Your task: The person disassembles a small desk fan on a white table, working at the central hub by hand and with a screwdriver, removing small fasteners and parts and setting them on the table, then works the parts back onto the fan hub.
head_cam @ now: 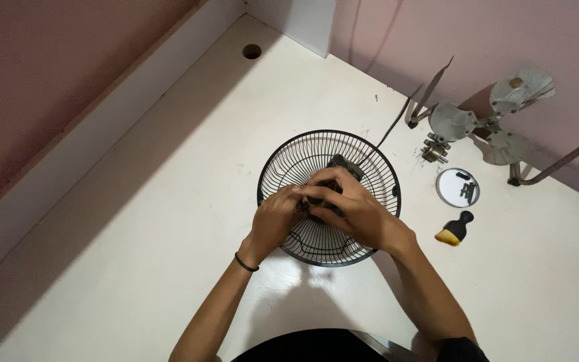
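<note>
Black wire fan guard [370, 167], round and dished, lies on the cream table [135, 268], and both hands meet at its middle. The left hand [275, 218] and right hand [353, 211] are pressed together, closed on the dark motor hub [338, 161] at the centre. This looks like working the hub against the guard; a steady twisting grip seems needed. Beyond sit a yellow-bristled brush [454, 230], a small round lid of screws [458, 187] and silver fan blades [497, 121].

Both forearms are bare to the elbow. A thin black band [245, 263] circles the wrist of the left hand [276, 218], while the right hand [355, 211] wears nothing. A dark sleeve edge [460, 348] shows on the right upper arm, and dark clothing [303, 347] covers the torso.
</note>
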Available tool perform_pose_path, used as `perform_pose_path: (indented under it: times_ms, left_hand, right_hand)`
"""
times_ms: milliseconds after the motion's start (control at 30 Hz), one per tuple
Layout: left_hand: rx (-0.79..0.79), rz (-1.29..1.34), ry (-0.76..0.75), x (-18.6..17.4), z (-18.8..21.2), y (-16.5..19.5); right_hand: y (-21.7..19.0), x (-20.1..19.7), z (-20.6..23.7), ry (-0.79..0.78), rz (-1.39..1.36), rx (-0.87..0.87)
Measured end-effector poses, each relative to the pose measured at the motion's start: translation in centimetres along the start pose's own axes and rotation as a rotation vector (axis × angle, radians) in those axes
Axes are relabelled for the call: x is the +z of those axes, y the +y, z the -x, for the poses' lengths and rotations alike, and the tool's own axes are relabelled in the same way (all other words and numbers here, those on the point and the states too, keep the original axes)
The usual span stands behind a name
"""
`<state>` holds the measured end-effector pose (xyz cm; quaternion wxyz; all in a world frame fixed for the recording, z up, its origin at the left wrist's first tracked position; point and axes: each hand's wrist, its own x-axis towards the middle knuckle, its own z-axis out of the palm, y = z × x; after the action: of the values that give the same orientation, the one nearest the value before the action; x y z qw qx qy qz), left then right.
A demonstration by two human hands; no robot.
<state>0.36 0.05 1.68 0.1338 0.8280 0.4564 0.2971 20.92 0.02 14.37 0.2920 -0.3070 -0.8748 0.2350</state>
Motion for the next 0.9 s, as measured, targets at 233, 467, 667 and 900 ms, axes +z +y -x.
perform_pose_path:
  times_ms: [233,467,667,900]
  left_hand:
    - [-0.01,0.034,0.022,0.09,0.11,0.04]
    - [-0.005,0.027,0.0,0.19,0.1,-0.15]
    - [0.003,0.023,0.01,0.1,-0.07,0.03]
    - [-0.04,0.024,-0.006,0.3,0.03,-0.05]
  right_hand:
    - [0.2,-0.04,0.12,-0.012,-0.009,-0.035]
    - [0.66,0.29,0.34,0.01,0.032,0.009]
    - [0.34,0.2,0.17,0.006,0.018,0.039]
    - [0.28,0.22,0.17,0.024,0.043,0.019]
